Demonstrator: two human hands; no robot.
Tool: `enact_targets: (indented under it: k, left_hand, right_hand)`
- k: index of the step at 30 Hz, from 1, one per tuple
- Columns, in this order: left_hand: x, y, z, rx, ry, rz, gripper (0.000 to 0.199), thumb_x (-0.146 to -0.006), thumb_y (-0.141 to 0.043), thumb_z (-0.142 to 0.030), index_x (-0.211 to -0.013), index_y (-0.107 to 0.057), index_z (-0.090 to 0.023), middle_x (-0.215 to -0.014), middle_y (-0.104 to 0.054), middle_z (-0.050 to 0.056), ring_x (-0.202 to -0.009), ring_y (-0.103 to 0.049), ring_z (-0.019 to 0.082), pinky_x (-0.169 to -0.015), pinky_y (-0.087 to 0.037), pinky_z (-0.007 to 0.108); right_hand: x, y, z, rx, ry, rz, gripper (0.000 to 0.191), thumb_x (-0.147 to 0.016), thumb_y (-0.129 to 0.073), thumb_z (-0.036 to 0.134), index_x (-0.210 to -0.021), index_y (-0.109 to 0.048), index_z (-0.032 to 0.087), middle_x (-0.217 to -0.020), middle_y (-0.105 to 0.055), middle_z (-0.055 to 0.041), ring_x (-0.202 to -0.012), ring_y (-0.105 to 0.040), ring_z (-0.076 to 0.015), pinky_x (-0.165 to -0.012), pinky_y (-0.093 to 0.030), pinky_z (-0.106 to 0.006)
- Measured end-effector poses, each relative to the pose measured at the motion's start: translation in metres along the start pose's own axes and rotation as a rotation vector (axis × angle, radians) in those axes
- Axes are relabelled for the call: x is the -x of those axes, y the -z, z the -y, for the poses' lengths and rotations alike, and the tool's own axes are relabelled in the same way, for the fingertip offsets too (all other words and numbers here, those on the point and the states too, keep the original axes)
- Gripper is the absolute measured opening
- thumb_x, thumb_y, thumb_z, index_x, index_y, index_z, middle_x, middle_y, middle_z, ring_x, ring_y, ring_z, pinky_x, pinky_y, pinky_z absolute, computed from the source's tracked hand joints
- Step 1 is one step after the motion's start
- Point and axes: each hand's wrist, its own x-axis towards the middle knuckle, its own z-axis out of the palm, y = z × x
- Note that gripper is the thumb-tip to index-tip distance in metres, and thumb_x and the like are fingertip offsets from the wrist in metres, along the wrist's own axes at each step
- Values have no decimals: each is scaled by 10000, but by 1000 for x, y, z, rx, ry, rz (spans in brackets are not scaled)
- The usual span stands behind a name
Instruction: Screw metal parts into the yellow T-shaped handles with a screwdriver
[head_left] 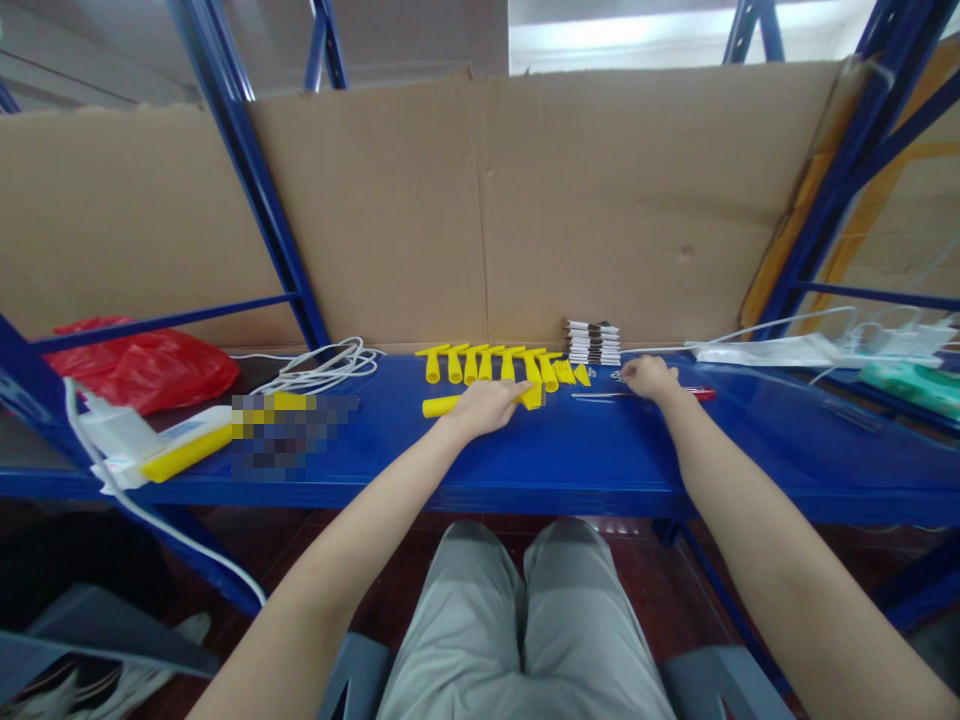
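Observation:
My left hand (484, 405) is closed around a yellow plastic scraper (442, 406), which lies sideways near the middle of the shelf; its wide head shows past my fingertips. Behind it stands a row of similar yellow scrapers (486, 364). Small yellow plastic pieces (570, 373) lie at the right end of that row. My right hand (649, 377) is down at a little group of small metal parts (617, 376), fingertips pinched together; what is between them is too small to make out. A screwdriver with a red handle (702, 393) lies just in front of that hand.
Stacked small packets (592, 342) stand against the cardboard back wall (600, 200). On the left are a coiled white cable (322, 368), a red plastic bag (150, 365) and a yellow strip (187, 452). A white plastic sleeve (769, 351) lies right. Blue posts (259, 190) frame the shelf.

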Motion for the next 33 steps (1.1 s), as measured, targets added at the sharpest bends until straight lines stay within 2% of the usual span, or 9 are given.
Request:
enact_targets:
  k: [8,15,22,28,33]
  left_hand:
    - [1,-1,1,9,-14,-9,508,-871,-415,-151,-1359,-523,-246,-1273,-637,60,-1074,-645,219,-871,-528,336]
    - [0,-3,-2,18,-6,-1,487,-888,-397,-147,-1352,-524,-225,-1262,-640,81,-1079,-643,226,-885,-516,344]
    - [-1,-3,-6,62,-3,28,469,-901,-387,-143,-1343,-528,-212,-1314,-605,80,-1131,-616,233,-909,-500,333]
    - [-2,-3,-5,157,41,10,427,-916,-423,-184,-1323,-547,-223,-1305,-611,77,-1155,-600,241,-942,-478,351]
    - [-2,-2,-2,296,88,-36,405,-903,-466,-187,-1292,-573,-224,-1298,-615,81,-1175,-583,257,-984,-444,379]
  right_hand:
    - [2,-6,5,73,64,3,269,-874,-491,195,-1021,-717,192,-1213,-585,-165,-1195,-463,-313,-968,-378,-529]
    - [2,-7,6,105,90,-27,262,-864,-483,187,-973,-721,192,-1144,-608,-158,-1141,-491,-308,-937,-401,-519]
    - [0,-6,8,124,86,36,283,-856,-464,172,-1003,-705,180,-1170,-592,-158,-1162,-475,-305,-953,-394,-511]
    - [-1,-7,9,124,73,82,273,-860,-456,176,-968,-707,154,-1190,-578,-178,-1198,-452,-328,-958,-387,-540]
    - [-5,-12,7,104,72,83,294,-858,-454,165,-1023,-696,148,-1238,-556,-194,-1231,-436,-341,-968,-380,-563]
